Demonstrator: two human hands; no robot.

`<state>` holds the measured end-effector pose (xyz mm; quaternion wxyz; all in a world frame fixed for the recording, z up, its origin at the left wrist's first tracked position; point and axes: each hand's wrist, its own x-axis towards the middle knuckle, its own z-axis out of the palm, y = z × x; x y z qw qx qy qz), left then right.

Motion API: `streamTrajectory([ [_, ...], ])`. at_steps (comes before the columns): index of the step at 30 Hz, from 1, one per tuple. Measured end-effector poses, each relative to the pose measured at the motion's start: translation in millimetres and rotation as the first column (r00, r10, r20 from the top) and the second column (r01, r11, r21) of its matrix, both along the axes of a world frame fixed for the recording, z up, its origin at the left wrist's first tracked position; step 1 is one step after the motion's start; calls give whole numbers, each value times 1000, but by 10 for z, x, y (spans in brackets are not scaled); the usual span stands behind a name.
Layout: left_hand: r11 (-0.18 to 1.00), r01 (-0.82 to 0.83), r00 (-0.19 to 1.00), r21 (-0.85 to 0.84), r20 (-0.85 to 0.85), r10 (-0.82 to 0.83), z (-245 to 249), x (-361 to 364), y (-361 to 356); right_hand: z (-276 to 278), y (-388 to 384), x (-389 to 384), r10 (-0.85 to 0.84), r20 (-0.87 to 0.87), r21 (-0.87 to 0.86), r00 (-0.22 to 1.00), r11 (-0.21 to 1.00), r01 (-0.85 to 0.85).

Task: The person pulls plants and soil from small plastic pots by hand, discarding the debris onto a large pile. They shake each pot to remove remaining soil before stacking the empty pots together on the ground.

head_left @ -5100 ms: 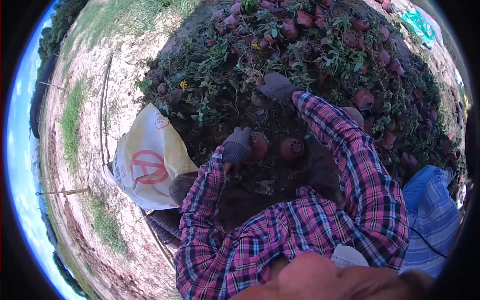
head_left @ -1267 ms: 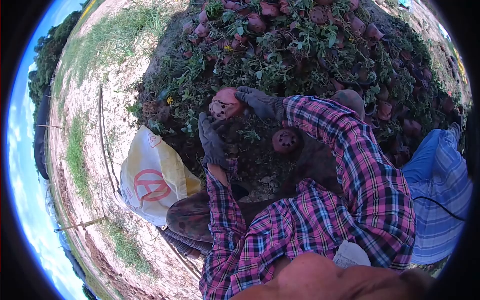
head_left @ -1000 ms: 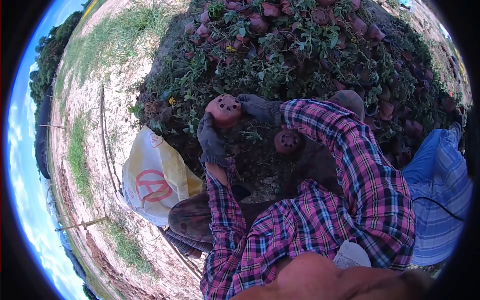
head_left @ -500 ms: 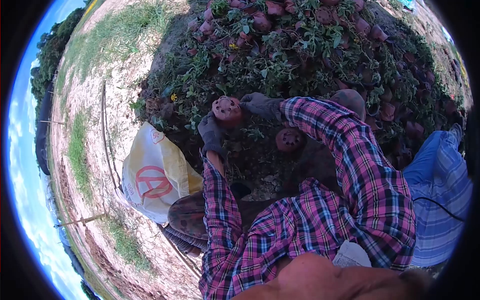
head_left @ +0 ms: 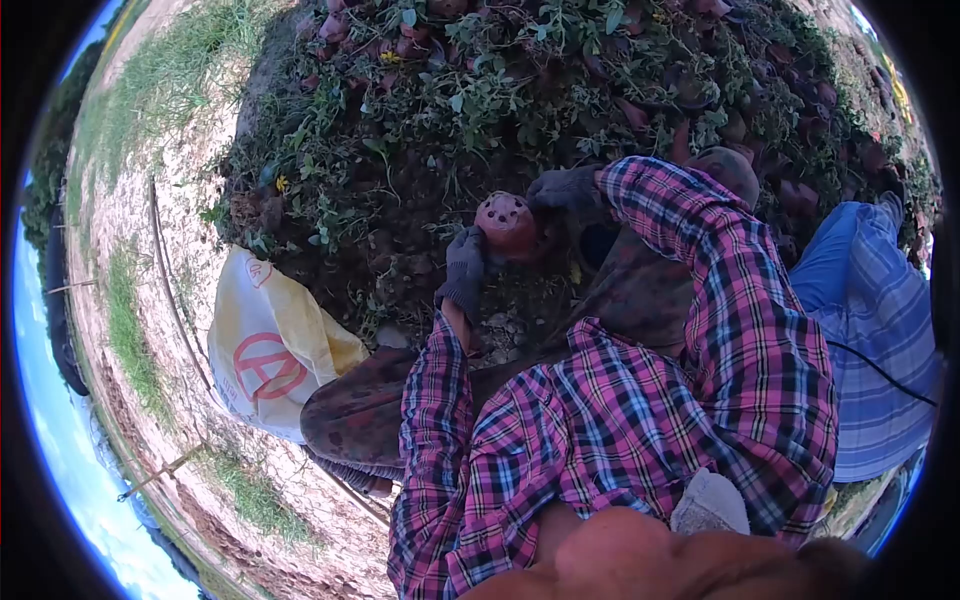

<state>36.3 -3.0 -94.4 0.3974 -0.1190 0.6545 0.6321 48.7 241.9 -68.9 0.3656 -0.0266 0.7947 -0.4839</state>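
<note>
A reddish-brown flowerpot [head_left: 505, 222] is held bottom up in front of me, its drainage holes facing the camera. My left hand [head_left: 463, 264], in a dark grey knitted glove, grips its near left side with bent fingers. On the far right side, my right hand [head_left: 566, 188], gloved the same way, has its fingertips closed at the pot's edge. Just right of the pot is a dark round opening [head_left: 597, 244], partly hidden by my sleeve; I cannot make out what it belongs to. Soil and loose greenery lie beneath.
A heap of uprooted plants [head_left: 480, 110] mixed with more reddish pots rises ahead. A white and yellow sack [head_left: 268, 345] stands at my left beside my knee [head_left: 355, 410]. Another person's blue-clothed leg [head_left: 850, 270] is close on the right. Sandy ground [head_left: 150, 330] stretches off left.
The pot in my hands has moved right and toward me. A second holed pot that lay on the ground to its right no longer shows separately. The view has shifted too.
</note>
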Motion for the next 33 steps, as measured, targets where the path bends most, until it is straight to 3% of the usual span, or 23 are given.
streamTrajectory([
  [2,998,63,998,-19,-10,-63,72,-31,19,17,19,81,-108,168,62,980,993,99],
  [3,995,94,995,-28,-14,-95,93,-41,29,46,17,106,-116,164,25,980,993,113],
  [5,997,-20,993,74,115,12,378,-61,75,149,-5,66,-120,142,-48,982,991,128],
  [6,989,-90,982,117,178,68,465,-68,64,260,-34,65,-187,170,-143,968,967,212],
  [8,998,-70,980,-8,186,70,224,-150,-11,621,-142,72,-281,238,-324,930,879,349],
  [10,932,-243,938,270,310,156,-679,-311,-122,949,-293,79,-328,330,-478,885,751,457],
  [11,721,-419,886,552,423,191,-1186,-382,-182,1013,-416,21,-322,380,-549,867,676,491],
  [12,908,-218,973,358,153,173,-719,-364,-123,981,-533,-45,-322,397,-552,860,664,504],
  [13,983,-94,991,160,-84,109,-466,-386,-100,900,-582,-71,-303,418,-563,856,654,506],
  [14,995,-26,961,-102,-276,-3,-221,-407,-73,797,-578,-128,-286,441,-567,851,646,511],
  [15,965,19,897,-261,-422,-132,-216,-529,-170,715,-485,-240,-310,324,-458,894,776,435],
  [17,843,-56,836,-535,-487,-254,963,-708,-430,543,-379,-417,-426,248,-426,870,758,493],
  [18,762,-304,598,-571,-737,-314,1156,-853,-705,581,-331,-476,-415,-42,-316,909,868,382],
  [19,673,-538,288,-508,-861,-419,1345,-991,-1033,502,-314,-516,-421,-38,-321,906,864,388],
  [20,602,-570,398,-559,-829,-393,1755,-1029,-1340,371,-312,-549,-428,-34,-324,903,859,395],
  [22,362,-763,270,-535,-773,-575,2150,-1114,-2167,173,-386,-678,-419,-59,-270,906,881,389],
  [23,198,-739,448,-644,-689,-569,2327,-1052,-2509,266,-486,-749,-413,-17,-312,911,867,388],
  [24,189,-530,724,-827,-557,-406,2506,-979,-2765,441,-660,-787,-411,28,-352,911,849,394],
  [25,253,-389,790,-886,-462,-403,2503,-870,-2807,604,-837,-794,-414,77,-389,907,825,409],
  [26,316,-235,838,-919,-356,-413,2459,-761,-2764,844,-1034,-778,-386,4,-463,922,817,344],
  [29,383,125,829,-915,-116,-547,1975,-699,-2815,287,-1502,-1014,-207,-30,-430,978,886,175],
  [31,198,208,691,-958,1,-722,1400,-717,-3014,385,-1892,-1074,-103,-26,-359,994,929,87],
  [33,387,26,846,-922,-186,-500,1283,-774,-3049,765,-2189,-1064,37,6,-333,999,942,-33],
])
